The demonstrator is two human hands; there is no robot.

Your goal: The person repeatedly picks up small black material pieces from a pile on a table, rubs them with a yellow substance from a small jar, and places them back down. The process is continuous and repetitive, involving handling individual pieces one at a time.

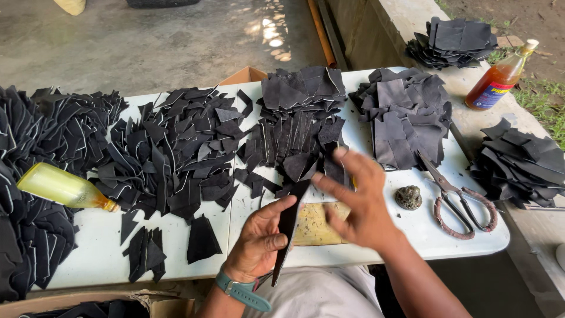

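A long, thin black strip (288,227) is gripped in the left hand (259,241), pinched between the thumb and the fingers. The strip is held up on its edge, just over the near side of the white table (412,229). The right hand (359,203) is held open beside it, with the fingers spread and nothing in them. It looks a bit blurred. A flat yellow-brown board (312,227) is seen under both hands.

Just past the hands, a pile of black cut pieces (300,126) is laid on the table. More black pieces (176,153) are spread out to the left of the left hand. A yellow plastic bottle (65,188) is lying on its side far to the left. Another stack of black pieces (406,118) is piled past the right hand. A small dark stone (408,197) is set just to the right of the right hand. Rusty scissors (456,197) are laid a little further right. Far to the right, on a ledge, a bottle of orange liquid (500,76) with a red and blue label is stood up.
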